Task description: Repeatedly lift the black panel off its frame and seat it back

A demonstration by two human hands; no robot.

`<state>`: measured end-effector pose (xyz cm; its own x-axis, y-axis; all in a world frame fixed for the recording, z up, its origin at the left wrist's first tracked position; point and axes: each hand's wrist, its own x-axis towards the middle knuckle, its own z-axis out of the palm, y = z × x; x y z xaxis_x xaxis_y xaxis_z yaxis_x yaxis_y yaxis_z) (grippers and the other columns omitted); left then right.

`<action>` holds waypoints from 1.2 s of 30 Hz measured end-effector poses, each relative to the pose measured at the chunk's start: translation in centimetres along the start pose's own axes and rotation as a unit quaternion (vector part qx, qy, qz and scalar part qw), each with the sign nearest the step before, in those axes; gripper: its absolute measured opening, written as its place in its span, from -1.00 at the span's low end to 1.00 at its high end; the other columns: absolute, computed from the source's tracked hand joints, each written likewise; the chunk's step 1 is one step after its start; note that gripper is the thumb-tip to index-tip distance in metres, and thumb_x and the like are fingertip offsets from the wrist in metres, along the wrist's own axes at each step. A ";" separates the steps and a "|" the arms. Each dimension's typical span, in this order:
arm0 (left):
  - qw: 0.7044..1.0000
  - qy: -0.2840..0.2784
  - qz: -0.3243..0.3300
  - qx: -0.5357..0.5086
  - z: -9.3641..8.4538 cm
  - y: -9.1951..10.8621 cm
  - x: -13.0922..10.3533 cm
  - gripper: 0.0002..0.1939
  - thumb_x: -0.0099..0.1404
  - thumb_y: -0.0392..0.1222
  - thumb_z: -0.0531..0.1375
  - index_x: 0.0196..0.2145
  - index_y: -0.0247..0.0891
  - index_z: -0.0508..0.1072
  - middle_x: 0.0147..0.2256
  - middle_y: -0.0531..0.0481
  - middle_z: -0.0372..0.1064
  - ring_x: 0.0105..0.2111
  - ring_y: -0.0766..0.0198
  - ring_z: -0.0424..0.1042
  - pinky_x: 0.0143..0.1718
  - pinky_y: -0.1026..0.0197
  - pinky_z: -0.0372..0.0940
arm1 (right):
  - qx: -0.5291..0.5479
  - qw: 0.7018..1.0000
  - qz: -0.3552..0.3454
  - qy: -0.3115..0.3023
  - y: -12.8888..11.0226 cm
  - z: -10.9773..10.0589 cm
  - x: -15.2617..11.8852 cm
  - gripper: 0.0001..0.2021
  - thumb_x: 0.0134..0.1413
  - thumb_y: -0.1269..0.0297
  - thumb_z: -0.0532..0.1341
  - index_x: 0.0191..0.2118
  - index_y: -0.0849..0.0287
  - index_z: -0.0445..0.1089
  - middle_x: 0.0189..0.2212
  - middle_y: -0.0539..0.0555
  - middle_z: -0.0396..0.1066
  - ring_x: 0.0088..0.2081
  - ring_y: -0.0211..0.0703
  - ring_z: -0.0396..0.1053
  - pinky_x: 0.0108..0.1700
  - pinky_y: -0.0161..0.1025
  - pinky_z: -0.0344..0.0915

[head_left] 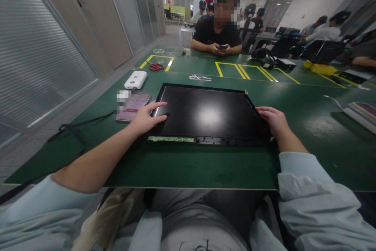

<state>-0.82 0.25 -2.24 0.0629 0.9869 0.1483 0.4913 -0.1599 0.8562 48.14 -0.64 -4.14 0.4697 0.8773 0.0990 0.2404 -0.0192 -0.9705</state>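
A black flat display panel (188,114) lies on the green table in front of me, its glossy face up and a round glare on it. Along its near edge runs a thin green circuit board strip (170,139). My left hand (147,118) rests over the panel's left edge, thumb and forefinger spread apart on the face. At the right edge, my right hand (274,121) has its fingers closed against the frame; its thumb is hidden. A small light tab (246,92) sticks up at the far right corner.
Left of the panel are a phone (136,104), a white power bank (135,80) and a dark strap (85,122). Beyond lie red-handled scissors (156,66), white scraps (200,78) and yellow tape markings (233,65). A person (219,31) sits opposite, holding a phone.
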 end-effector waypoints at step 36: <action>0.929 0.091 -0.192 -0.303 0.0 0.9 0.9 -0.26 0.08 -0.38 0.34 0.22 -0.12 0.36 -0.13 -0.08 0.61 -0.39 0.10 0.63 -0.41 0.13 0.54 | -0.207 0.977 -0.034 -0.028 0.7 -0.8 0.7 -0.72 -0.28 0.37 0.30 -0.34 -0.02 0.65 -0.28 0.02 0.59 -0.19 -0.01 0.48 0.01 -0.04 0.38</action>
<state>-0.34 0.98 -1.33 -0.1913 0.9627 -0.1915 -0.1347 0.1675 0.9766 49.31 -0.43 -4.54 0.3950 0.9084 0.1371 0.5990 -0.1415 -0.7881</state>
